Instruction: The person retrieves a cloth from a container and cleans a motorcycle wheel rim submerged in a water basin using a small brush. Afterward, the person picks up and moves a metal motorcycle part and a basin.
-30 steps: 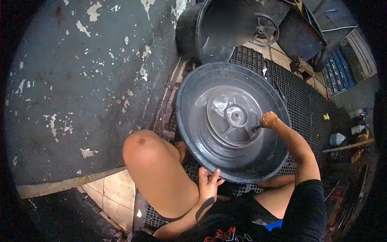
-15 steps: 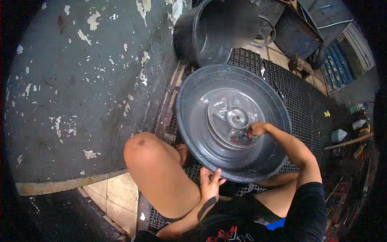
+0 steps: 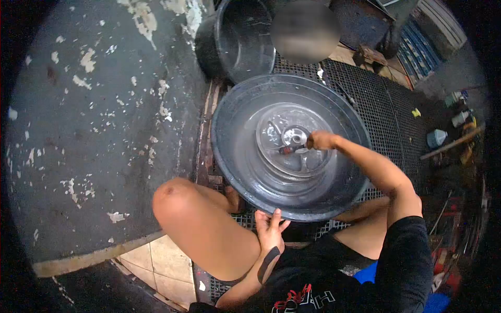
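Note:
A big dark plastic basin [image 3: 235, 180] sits between my knees, tilted toward me. In it lies a round spoked wheel [image 3: 271, 161], wet and greyish, with a hub at its centre. My right hand [image 3: 322, 140] is closed around the handle of a brush [image 3: 290, 149], whose reddish end is over the wheel's spokes just below the hub; its bristles are hard to make out. At the basin's near rim, my left hand [image 3: 271, 229] grips the edge, fingers up against the rim and the palm below it.
A dark tub [image 3: 209, 49] stands beyond the basin, beside a blurred round patch. A grey wall with peeling paint [image 3: 104, 156] rises on the left. Black grid mats [image 3: 389, 112] cover the floor. Bottles [image 3: 436, 138] and a wooden stick [image 3: 454, 141] lie at the right.
My right hand has moved the brush up and left across the wheel, toward the hub. The left hand stays at the basin's rim. The view has shifted slightly.

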